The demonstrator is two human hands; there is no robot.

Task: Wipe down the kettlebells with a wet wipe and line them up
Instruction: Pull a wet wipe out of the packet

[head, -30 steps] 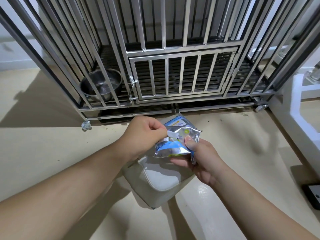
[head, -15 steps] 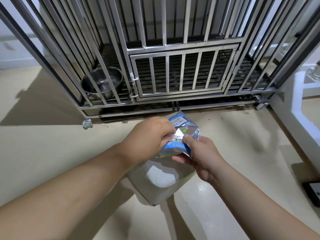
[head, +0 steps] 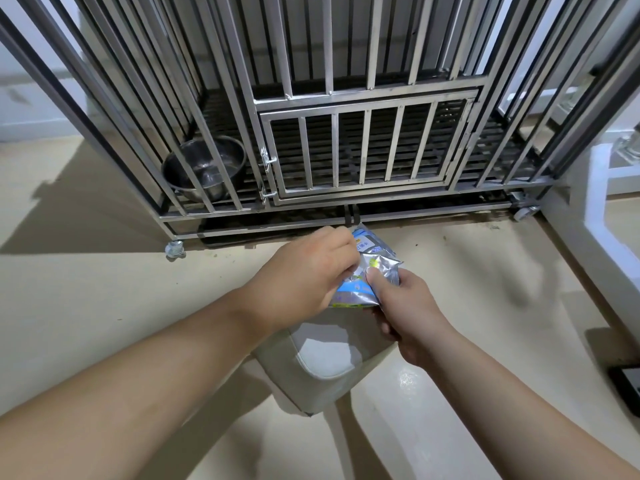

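Note:
A silver and blue wet wipe pack [head: 375, 261] is held in front of me above the floor. My right hand [head: 405, 306] grips its lower right side, thumb on top. My left hand [head: 308, 271] lies over the pack's top left with curled fingers pinching at its opening; the fingertips are hidden. No kettlebell is in view.
A steel pet cage [head: 346, 109] on castors fills the far side, with a metal bowl [head: 204, 168] inside at the left. A pale grey padded stool [head: 322, 372] sits below my hands. A white frame [head: 595, 216] stands at the right, a dark object [head: 627, 386] on the floor beside it.
Both hands and the pack have drifted slightly away from me toward the cage. My left hand has closed further over the pack's top, covering more of it.

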